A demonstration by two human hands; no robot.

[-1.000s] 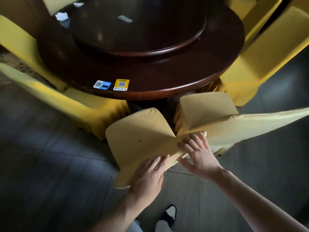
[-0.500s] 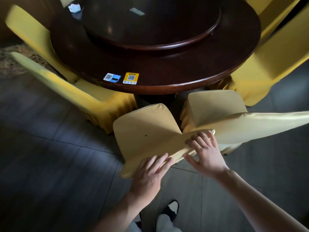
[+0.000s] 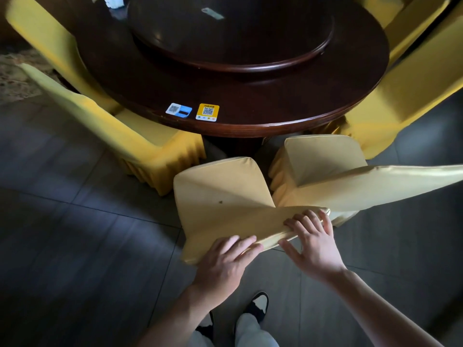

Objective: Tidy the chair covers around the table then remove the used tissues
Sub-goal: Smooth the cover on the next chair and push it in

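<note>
Yellow satin-looking fabric is what I've got under both hands right now. My left hand (image 3: 225, 261) lies flat on the top edge of the near chair's cover (image 3: 220, 196), fingers straight and spread, pressing rather than pinching. My right hand (image 3: 314, 244) sits just beside it on the same edge, fingers laid over the fold and thumb out below; it looks like a light drape over the cloth, not a closed grip.

The cover I'd judge to be light, soft and a bit slick, stretched over a stiff chair back, so it should slide and bunch under a palm rather than resist. Best hold, I reckon, is along that top seam or at its corners, where the fabric is taut over the frame; a pinch there should pull it square without creasing. There's a small dark speck on the seat panel.

Moving outward: a second chair (image 3: 323, 159) touches this one on the right, its back sweeping off to the frame edge. More covered chairs ring the dark round tabletop (image 3: 250, 96), which carries a turntable (image 3: 233, 33) and two QR stickers (image 3: 208, 111). Far across, top left, a white crumpled tissue (image 3: 114, 1) sits on the tabletop, well apart from me and not yet touched.
</note>
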